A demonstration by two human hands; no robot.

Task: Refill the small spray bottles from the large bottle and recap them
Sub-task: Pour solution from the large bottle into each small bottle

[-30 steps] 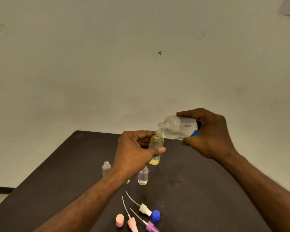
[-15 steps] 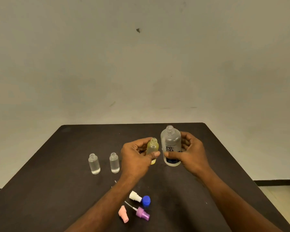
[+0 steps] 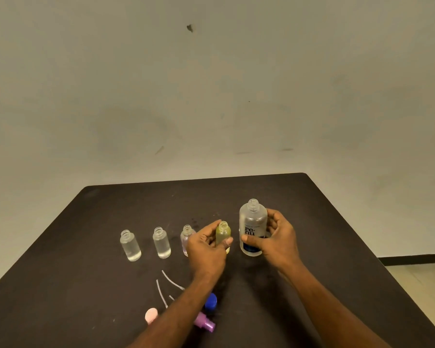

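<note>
A small yellow-tinted bottle [image 3: 223, 234] is held upright and uncapped on the dark table [image 3: 86, 285] by the left hand [image 3: 206, 249], the thumb and fingers being curled round its body so that it is pinched at the sides; just to its right the large bottle [image 3: 252, 226], clear with a dark printed label and an open threaded neck, is stood upright on the table and is gripped by the right hand [image 3: 274, 241], whose thumb is pressed across the front near the base while the fingers are wrapped round the far side; the two bottles are seen close together but apart. Three more small bottles are lined up to the left, all uncapped and upright: a faintly pink one [image 3: 187, 236] partly hidden behind the left hand, then a clear one [image 3: 161, 243], then another clear one [image 3: 130, 246] at the far left. Nearer the camera, spray caps are laid on the table beside the left forearm: a pink cap [image 3: 151, 315], a purple spray head [image 3: 206, 322] and a blue cap [image 3: 210, 301], with thin white dip tubes [image 3: 170, 280] stretched out behind them.
</note>
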